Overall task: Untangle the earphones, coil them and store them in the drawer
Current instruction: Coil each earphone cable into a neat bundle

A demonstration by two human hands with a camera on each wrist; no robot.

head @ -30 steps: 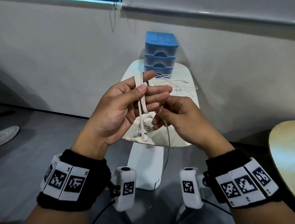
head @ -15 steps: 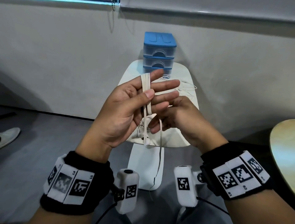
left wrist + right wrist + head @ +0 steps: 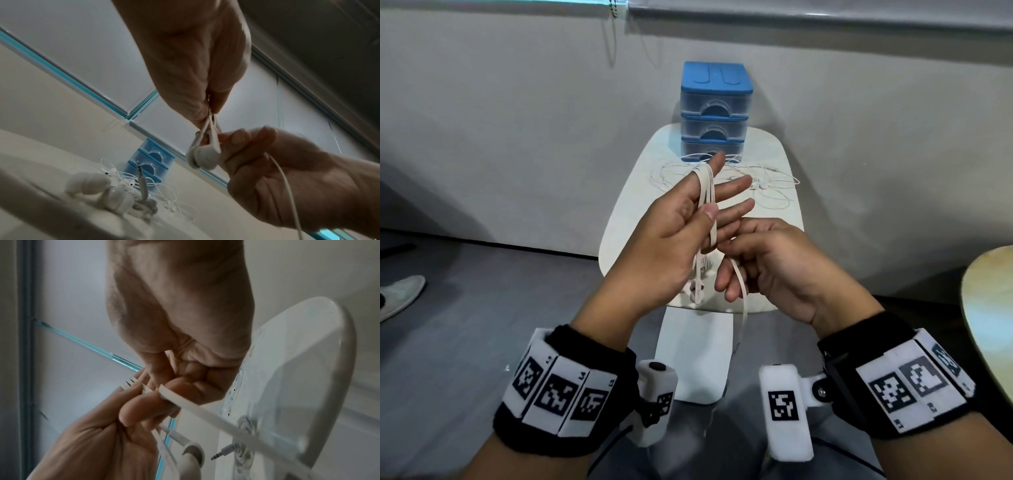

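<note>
The head view shows the left hand (image 3: 671, 236) raised with fingers spread, its thumb pressing loops of the flat off-white earphones (image 3: 705, 202) against the fingers, the loops running lengthwise along the fingers toward the blue drawer unit (image 3: 714, 109). The right hand (image 3: 770, 267), touching the left, pinches the trailing cable in curled fingers, the loose end hanging down over the desk (image 3: 619, 226). Only the left wrist view shows the earbuds (image 3: 202, 158) dangling below the loops and a spare white tangle (image 3: 131, 191) with a jack plug on the desk.
</note>
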